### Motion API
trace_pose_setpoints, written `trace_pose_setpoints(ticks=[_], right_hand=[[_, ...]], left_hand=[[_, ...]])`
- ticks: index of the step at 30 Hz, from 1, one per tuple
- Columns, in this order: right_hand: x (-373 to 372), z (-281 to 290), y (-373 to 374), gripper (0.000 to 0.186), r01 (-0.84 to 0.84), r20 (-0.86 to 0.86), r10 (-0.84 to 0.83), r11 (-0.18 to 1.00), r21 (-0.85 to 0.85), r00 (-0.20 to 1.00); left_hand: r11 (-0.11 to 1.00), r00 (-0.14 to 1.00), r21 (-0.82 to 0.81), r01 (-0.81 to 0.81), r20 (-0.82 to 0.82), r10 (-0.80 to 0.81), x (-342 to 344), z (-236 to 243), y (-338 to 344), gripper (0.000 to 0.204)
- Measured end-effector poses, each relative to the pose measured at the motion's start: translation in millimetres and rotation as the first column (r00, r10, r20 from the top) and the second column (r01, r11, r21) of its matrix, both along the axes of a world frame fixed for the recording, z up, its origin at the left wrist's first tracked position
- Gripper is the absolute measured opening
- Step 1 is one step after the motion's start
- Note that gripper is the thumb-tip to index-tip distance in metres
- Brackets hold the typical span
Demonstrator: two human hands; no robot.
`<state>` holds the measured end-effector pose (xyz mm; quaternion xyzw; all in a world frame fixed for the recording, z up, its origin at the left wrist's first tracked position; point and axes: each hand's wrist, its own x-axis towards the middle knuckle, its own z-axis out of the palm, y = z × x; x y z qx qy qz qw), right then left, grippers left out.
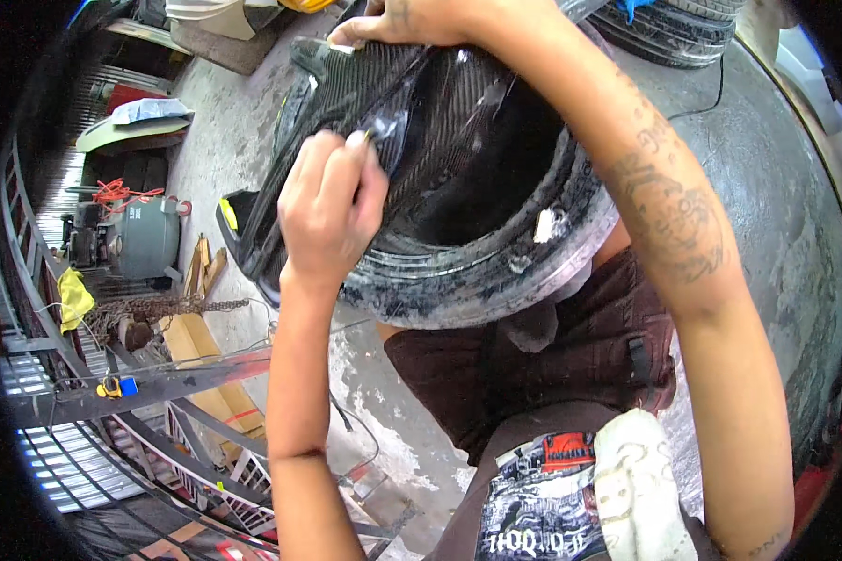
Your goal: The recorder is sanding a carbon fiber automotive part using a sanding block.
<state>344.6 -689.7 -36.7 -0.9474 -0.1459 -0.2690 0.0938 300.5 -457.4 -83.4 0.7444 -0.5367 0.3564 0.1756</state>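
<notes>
A glossy black panel with a carbon-fibre weave (449,140) lies across an upright-facing black tire (458,290) in front of me. My left hand (332,206) is closed in a pinch over the panel's left part, beside a shiny recess. A tiny yellow spot shows at its fingertips, but what they hold is too small to make out. At the panel's far edge, my right hand (412,21) grips it, one digit lying on top; the rest of that hand is partly cut off by the picture's edge. A whitish scrap (550,224) sits on the tire's near rim.
More tires (669,37) are stacked at the far right. To the left stand a grey tank-shaped machine (145,238) with an orange cord, a rusty chain (178,306) and cardboard (201,365). A tape measure (112,386) rests on a dark metal beam (196,376). Concrete floor (776,215) lies to the right.
</notes>
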Motion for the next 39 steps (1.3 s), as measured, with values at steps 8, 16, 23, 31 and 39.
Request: trace_pose_setpoints(ticks=[8, 16, 23, 31, 39], right_hand=[[3.3, -1.4, -1.5, 0.064, 0.01, 0.029, -0.009, 0.999, -0.033, 1.0], [4.5, -4.4, -0.2, 0.063, 0.02, 0.031, -0.018, 0.998, -0.06, 0.999], [-5.4, -3.1, -3.7, 0.066, 0.006, 0.057, -0.002, 0.998, -0.067, 0.998], [-0.9, 0.8, -7.2, 0.066, -0.011, -0.077, 0.005, 0.997, -0.075, 0.997], [-7.7, 9.0, -1.2, 0.066, -0.042, -0.066, 0.038, 0.998, -0.05, 0.997]], left_hand=[[0.998, 0.999, 0.057, -0.03, -0.012, 0.031, -3.4, 1.0, 7.2, 0.018], [0.999, 1.0, 0.035, 0.006, -0.005, -0.006, -3.2, 4.0, -5.4, 0.018], [0.997, 0.996, 0.045, -0.057, -0.062, 0.06, -3.9, -2.1, 12.9, 0.02], [0.863, 0.961, -0.487, -0.135, -0.276, -0.006, -35.8, -11.3, 28.6, 0.023], [0.957, 0.988, -0.28, -0.079, -0.152, 0.037, -32.3, -18.9, 43.5, 0.024]])
